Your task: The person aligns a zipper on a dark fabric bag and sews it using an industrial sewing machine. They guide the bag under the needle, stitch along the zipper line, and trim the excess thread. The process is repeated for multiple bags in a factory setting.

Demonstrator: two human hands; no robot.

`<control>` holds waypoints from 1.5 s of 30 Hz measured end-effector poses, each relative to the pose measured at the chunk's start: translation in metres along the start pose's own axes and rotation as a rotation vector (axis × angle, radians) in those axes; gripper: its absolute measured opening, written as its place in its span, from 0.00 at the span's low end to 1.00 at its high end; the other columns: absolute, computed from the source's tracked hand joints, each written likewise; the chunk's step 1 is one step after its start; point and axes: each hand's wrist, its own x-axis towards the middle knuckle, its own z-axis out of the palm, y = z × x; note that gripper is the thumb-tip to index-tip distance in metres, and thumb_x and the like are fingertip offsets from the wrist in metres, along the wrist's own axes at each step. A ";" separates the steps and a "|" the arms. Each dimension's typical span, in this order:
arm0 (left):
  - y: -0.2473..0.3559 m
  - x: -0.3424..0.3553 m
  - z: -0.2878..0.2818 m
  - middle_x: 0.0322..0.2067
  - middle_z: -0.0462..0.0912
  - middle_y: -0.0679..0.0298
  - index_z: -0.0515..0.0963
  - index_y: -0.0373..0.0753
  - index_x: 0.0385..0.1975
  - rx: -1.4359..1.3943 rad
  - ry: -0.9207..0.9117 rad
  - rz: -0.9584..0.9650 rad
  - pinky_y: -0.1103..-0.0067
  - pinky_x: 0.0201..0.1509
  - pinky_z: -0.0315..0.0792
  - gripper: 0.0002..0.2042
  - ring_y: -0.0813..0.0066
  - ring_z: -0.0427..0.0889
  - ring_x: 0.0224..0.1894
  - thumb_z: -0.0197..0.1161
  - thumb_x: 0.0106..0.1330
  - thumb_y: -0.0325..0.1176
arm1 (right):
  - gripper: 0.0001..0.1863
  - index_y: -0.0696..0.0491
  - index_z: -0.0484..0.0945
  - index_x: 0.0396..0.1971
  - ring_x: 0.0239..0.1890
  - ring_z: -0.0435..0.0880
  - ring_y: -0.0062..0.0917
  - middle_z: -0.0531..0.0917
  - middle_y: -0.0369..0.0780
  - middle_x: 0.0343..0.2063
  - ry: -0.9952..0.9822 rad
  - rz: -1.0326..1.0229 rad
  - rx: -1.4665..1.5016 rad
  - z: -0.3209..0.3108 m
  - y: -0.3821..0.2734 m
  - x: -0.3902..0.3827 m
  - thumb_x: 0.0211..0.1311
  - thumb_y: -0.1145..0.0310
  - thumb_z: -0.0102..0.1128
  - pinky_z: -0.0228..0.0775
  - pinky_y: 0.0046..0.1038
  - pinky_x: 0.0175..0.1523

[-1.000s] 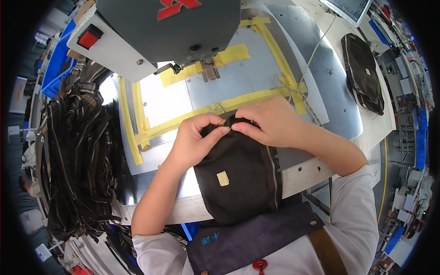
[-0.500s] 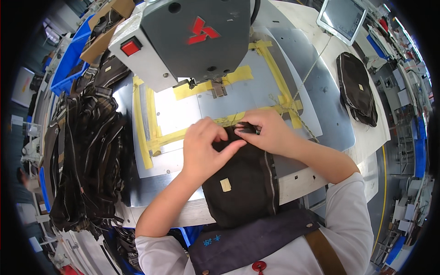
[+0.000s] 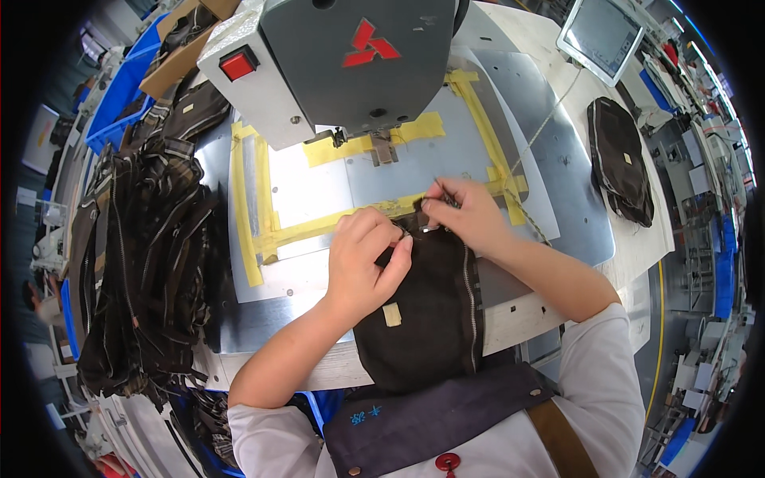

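A dark brown fabric pouch with a metal zipper down its right side and a small cream label lies before me, its near end by my apron. My left hand pinches the pouch's top edge between thumb and fingers. Just right of it and slightly farther off, my right hand is closed, thumb against forefinger, at the pouch's top right corner. Something small and dark shows between its fingers; I cannot make out what. Beyond both hands stands the grey sewing machine head, its presser foot over the metal plate.
Yellow tape frames the work plate. A heap of dark zippered pouches fills the left side, with blue bins behind. Another dark pouch lies at right. A tablet-like screen stands far right, and a cord runs below it.
My right hand has lifted slightly up and away from the pouch's top edge, its fingers drawn together. My left hand has shifted slightly right and keeps its pinch. The pouch stays about where it was.
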 end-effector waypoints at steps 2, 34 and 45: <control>0.003 0.006 -0.003 0.32 0.74 0.60 0.72 0.36 0.25 0.076 0.039 0.094 0.72 0.41 0.67 0.04 0.60 0.74 0.36 0.60 0.56 0.25 | 0.10 0.59 0.79 0.31 0.29 0.73 0.13 0.79 0.33 0.24 -0.043 0.029 0.155 -0.002 0.003 0.003 0.58 0.67 0.61 0.67 0.20 0.37; -0.015 -0.001 0.003 0.35 0.77 0.67 0.69 0.36 0.39 -0.664 -0.023 -0.544 0.85 0.47 0.68 0.08 0.83 0.75 0.40 0.61 0.64 0.22 | 0.08 0.52 0.80 0.27 0.21 0.77 0.28 0.76 0.36 0.19 0.108 -0.719 -0.440 -0.019 -0.003 -0.004 0.47 0.72 0.70 0.67 0.26 0.26; -0.017 -0.001 0.003 0.33 0.76 0.70 0.70 0.36 0.38 -0.707 -0.080 -0.581 0.87 0.43 0.68 0.07 0.86 0.75 0.37 0.60 0.64 0.21 | 0.15 0.48 0.76 0.29 0.25 0.79 0.28 0.76 0.32 0.27 0.184 -0.674 -0.645 -0.018 0.000 0.000 0.37 0.75 0.66 0.69 0.27 0.26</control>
